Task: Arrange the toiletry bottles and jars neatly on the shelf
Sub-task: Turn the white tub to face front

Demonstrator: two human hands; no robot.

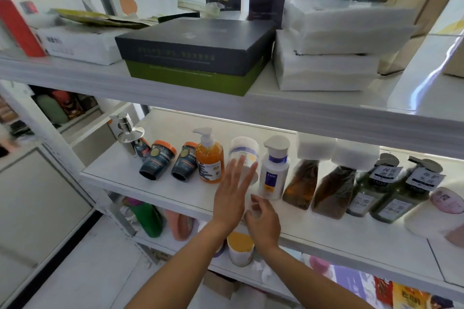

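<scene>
On the middle shelf (pixel 160 198) the toiletries stood in a single row near the front edge, which looked like the point of the task: each label faced outward and each container sat shoulder to shoulder with the next. The left hand (pixel 232 193) was spread flat with straight fingers, its fingertips laid against the front of the white jar (pixel 244 150), and it gripped nothing. An open palm suited nudging the jar back into line rather than lifting it. That jar sat between the orange pump bottle (pixel 209 160) and the white bottle (pixel 275 173), close to both, so a sliding push seemed safer than a grasp in so tight a gap. The right hand (pixel 263 223) hovered just over the shelf's front edge below the white bottle, fingers loosely bent and apparently empty, though blur made this uncertain. It was probably placed to steady the neighbours. Further left stood two dark tubs (pixel 157 160) and a chrome dispenser (pixel 128 133); to the right were brown bottles (pixel 302 183) and green bottles (pixel 369 188).
</scene>
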